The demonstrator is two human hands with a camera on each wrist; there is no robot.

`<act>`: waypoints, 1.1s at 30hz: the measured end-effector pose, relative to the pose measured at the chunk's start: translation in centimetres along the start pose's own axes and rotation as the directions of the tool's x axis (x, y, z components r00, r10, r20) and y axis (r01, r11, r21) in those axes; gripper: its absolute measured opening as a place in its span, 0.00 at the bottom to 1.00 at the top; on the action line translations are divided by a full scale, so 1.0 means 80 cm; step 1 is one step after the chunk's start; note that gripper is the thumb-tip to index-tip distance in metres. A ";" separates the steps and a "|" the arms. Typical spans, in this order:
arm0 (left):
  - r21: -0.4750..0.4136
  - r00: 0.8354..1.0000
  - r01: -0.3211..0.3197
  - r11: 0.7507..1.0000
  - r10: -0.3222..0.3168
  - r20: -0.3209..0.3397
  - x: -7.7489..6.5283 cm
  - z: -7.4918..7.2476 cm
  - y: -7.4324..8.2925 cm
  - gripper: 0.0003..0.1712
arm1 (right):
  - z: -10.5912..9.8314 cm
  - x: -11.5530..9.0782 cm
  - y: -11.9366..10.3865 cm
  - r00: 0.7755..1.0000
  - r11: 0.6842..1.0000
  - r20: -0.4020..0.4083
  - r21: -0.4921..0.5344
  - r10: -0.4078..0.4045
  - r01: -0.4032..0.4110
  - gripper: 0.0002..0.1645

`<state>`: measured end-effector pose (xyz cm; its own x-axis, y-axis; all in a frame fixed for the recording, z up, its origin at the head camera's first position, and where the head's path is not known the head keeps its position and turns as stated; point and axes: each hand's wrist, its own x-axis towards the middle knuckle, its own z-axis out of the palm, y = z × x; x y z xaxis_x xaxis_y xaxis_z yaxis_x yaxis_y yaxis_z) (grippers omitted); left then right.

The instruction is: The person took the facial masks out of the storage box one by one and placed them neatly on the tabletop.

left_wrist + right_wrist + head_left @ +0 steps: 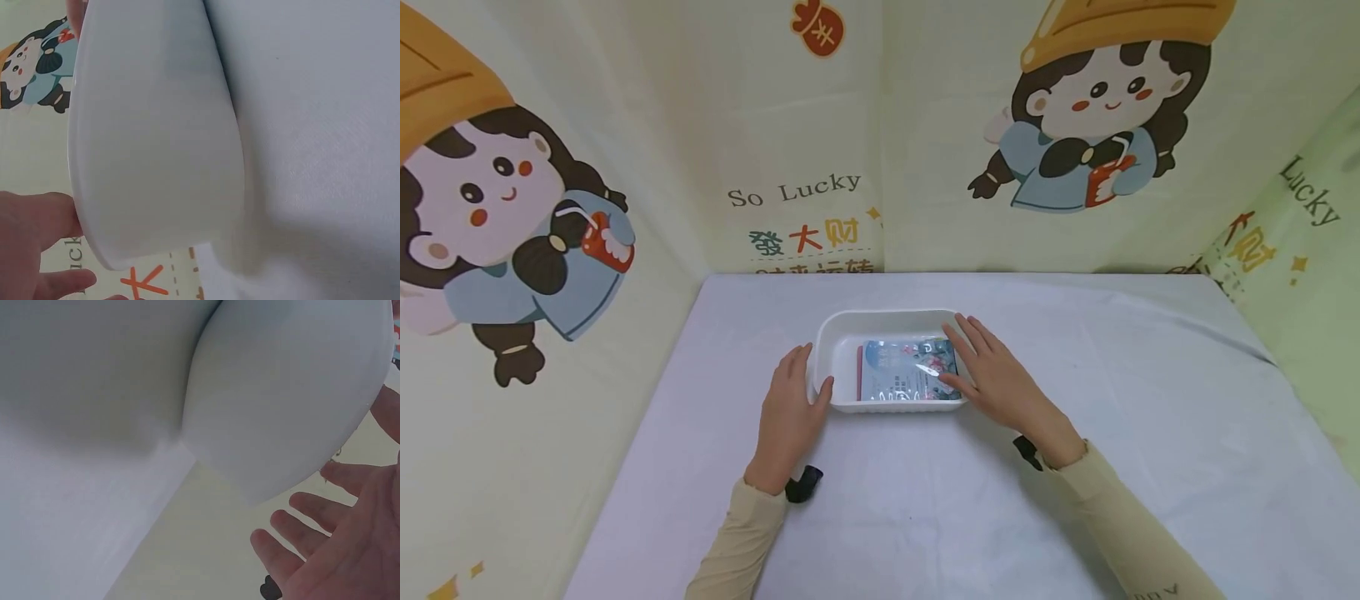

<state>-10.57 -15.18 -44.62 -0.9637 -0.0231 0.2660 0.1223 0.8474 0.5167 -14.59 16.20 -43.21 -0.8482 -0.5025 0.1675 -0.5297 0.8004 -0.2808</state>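
Observation:
A white rectangular tray (895, 407) with rounded corners stands on the table in the head view. Inside it lies a light blue packet (898, 371) with a flower print and a glossy clear wrap; a pink edge shows along its left side. My left hand (790, 412) is at the tray's left end, thumb by the near corner and fingers extended. At the opposite end is my right hand (1000, 379), its spread fingers over the right rim, hiding part of that end. The right wrist view shows its fingertips (337, 472) right at the rim.
White cloth (880, 517) covers the table. Behind the table and along both sides hang printed curtains (925, 125) with cartoon figures and lettering. A black wrist device (805, 484) sits under the left wrist, another (1027, 452) under the right.

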 end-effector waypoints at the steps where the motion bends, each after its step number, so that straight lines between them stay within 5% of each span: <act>1: -0.024 1.000 0.018 1.000 -0.018 -0.006 0.001 0.000 -0.001 0.36 | 0.000 0.002 0.000 1.000 1.000 0.007 0.004 0.001 -0.001 0.47; 9: -0.192 0.993 0.119 0.974 -0.120 0.008 0.005 -0.002 -0.008 0.33 | -0.002 0.015 -0.005 0.999 0.999 0.028 0.029 -0.035 0.034 0.47; 16: -0.374 0.986 0.163 0.913 -0.146 0.074 0.009 -0.002 -0.013 0.31 | 0.005 0.025 -0.004 0.996 0.993 0.037 0.093 -0.076 0.073 0.46; 33: -0.546 0.959 0.271 0.793 -0.169 0.229 0.011 -0.003 -0.032 0.27 | 0.009 0.048 -0.008 0.993 0.993 0.073 0.084 -0.093 0.087 0.48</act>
<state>-11.67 -17.49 -45.55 -0.9988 -0.0444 -0.0188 -0.0341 0.3757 0.9261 -17.51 13.51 -43.10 -0.7926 -0.5971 0.1236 -0.5987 0.7236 -0.3435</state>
